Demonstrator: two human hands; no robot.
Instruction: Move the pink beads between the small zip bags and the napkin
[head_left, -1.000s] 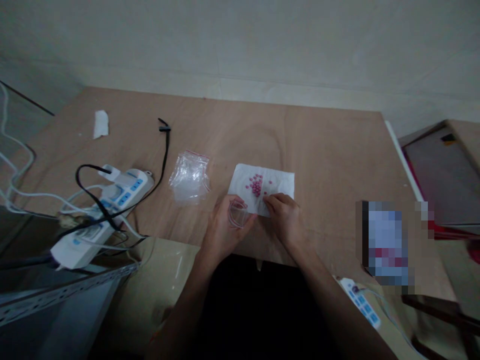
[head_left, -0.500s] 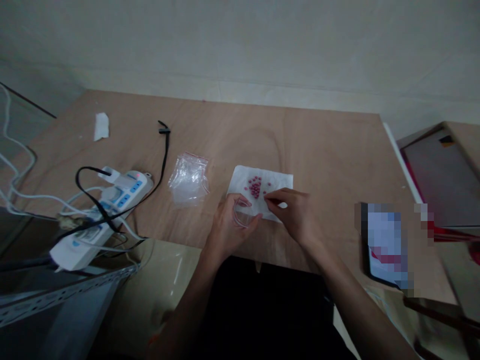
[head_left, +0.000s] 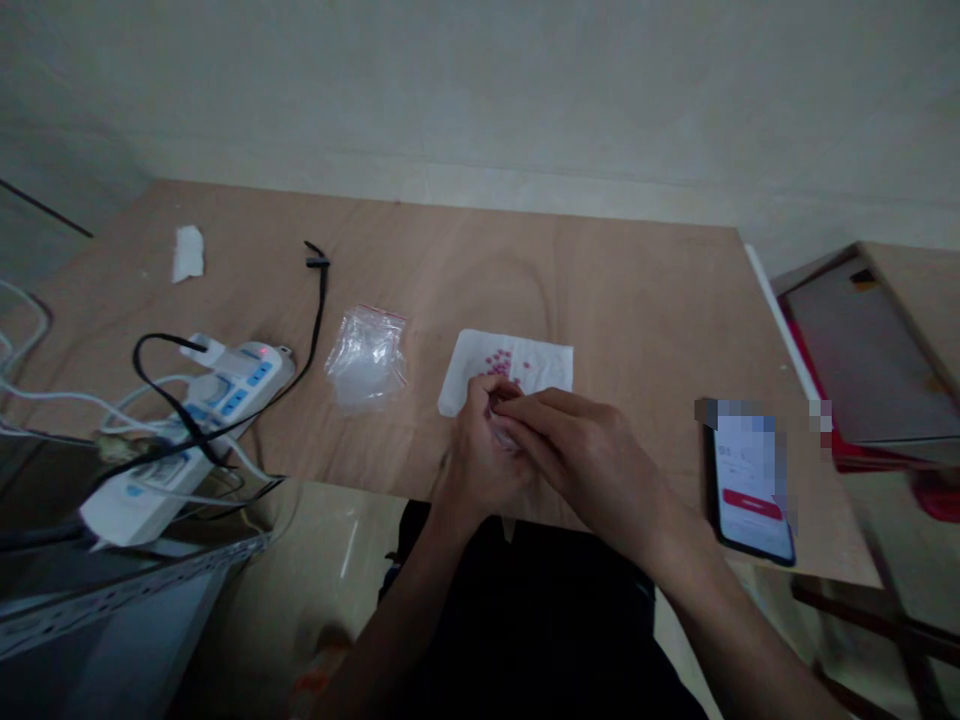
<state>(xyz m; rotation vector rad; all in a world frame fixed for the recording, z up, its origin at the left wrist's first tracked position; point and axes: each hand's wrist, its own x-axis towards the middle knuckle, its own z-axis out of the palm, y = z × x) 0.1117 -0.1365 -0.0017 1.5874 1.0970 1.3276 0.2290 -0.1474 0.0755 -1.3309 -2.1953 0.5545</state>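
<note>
My left hand [head_left: 480, 460] is curled around a small clear plastic bag [head_left: 504, 436], mostly hidden by the fingers. At the bag's mouth, the thumb and fingertips of my right hand [head_left: 596, 450] are pinched together; whatever is between them is too small to make out. Just beyond both hands lies a sheet of white paper [head_left: 555, 368] on the table. Small round red pieces [head_left: 496, 362], like pills or beads, are clustered on it, some hidden behind my fingers.
A pile of clear zip bags [head_left: 367, 360] lies left of the paper. Further left, a power strip [head_left: 187, 440] is tangled in cables, with a black strap [head_left: 321, 300] beside it. A phone [head_left: 750, 490] rests at right. A white scrap [head_left: 188, 254] sits at the far left of the wooden tabletop [head_left: 637, 290].
My right hand has moved left from the paper to the bag in my left hand. The left fingers have closed in around the bag. The view has shifted slightly.
</note>
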